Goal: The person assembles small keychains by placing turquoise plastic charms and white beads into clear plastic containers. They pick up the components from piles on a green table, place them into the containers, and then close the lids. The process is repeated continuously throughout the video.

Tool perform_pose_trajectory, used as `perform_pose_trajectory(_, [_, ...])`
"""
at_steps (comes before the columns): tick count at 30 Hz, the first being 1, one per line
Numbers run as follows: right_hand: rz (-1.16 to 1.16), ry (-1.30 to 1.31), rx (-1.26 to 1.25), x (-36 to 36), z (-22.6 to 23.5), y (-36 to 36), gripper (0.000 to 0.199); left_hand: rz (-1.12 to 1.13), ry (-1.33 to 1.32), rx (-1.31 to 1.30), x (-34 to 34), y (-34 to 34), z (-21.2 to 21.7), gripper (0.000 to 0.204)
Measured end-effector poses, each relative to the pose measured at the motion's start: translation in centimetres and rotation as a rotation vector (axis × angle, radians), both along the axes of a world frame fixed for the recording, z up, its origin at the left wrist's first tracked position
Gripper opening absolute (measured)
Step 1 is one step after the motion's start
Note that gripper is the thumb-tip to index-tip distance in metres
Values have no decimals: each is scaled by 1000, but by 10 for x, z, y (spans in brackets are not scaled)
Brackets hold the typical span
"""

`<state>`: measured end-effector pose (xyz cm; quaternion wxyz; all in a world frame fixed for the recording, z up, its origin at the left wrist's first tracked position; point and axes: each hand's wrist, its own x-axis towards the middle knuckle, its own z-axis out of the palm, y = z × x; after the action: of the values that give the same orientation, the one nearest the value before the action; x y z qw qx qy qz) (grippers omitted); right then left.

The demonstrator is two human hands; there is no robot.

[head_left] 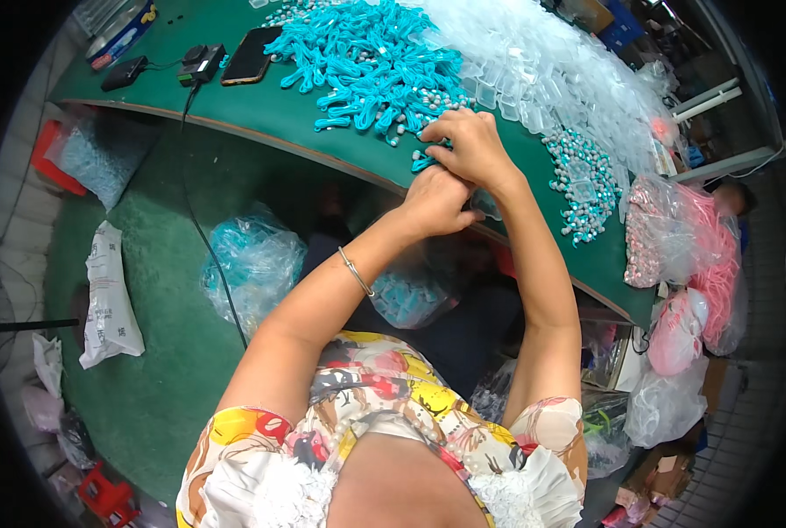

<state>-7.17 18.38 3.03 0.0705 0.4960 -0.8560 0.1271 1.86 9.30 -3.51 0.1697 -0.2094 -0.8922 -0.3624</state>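
Right hand (470, 145) curled over left hand (437, 201), can't tell what either pinches; blue cord (421, 162) just beside at 10 o'clock, cord pile (371, 66) at 11 on worktop (243, 110).

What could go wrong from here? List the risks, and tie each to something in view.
1. The black cable hangs over the front of the table; if snagged, it might drag the small black device.
2. Small grey-and-turquoise pieces lie loose near the front edge; a sweep of the right hand could knock some off.
3. The turquoise cord heap borders the clear plastic pieces, so the two might get mixed.
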Motion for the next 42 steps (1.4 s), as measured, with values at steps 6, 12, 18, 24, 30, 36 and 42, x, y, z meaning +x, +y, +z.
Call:
perform_pose_trajectory(6, [65,-8,153,-5,-1,-3,18,6,156,54,3,1,-2,32])
perform_pose_trajectory(12, [26,-104,256,-5,9,-13,19,7,160,44,3,1,-7,39])
perform_pose_trajectory(18, [-78,-384,-155,-3,30,43,18,51,121,-3,5,4,-5,41])
perform_pose_trajectory(24, [-281,-395,-330,33,10,116,15,42,108,39,4,2,0,44])
perform_pose_trajectory(30, [-254,-157,-189,47,-8,114,11,37,81,62,2,2,0,46])
perform_pose_trajectory(36, [-241,-154,-180,49,-16,108,9,42,40,59,1,3,0,46])
perform_pose_trajectory(42, [-310,-188,-354,17,-36,119,17,40,82,66,2,4,1,44])
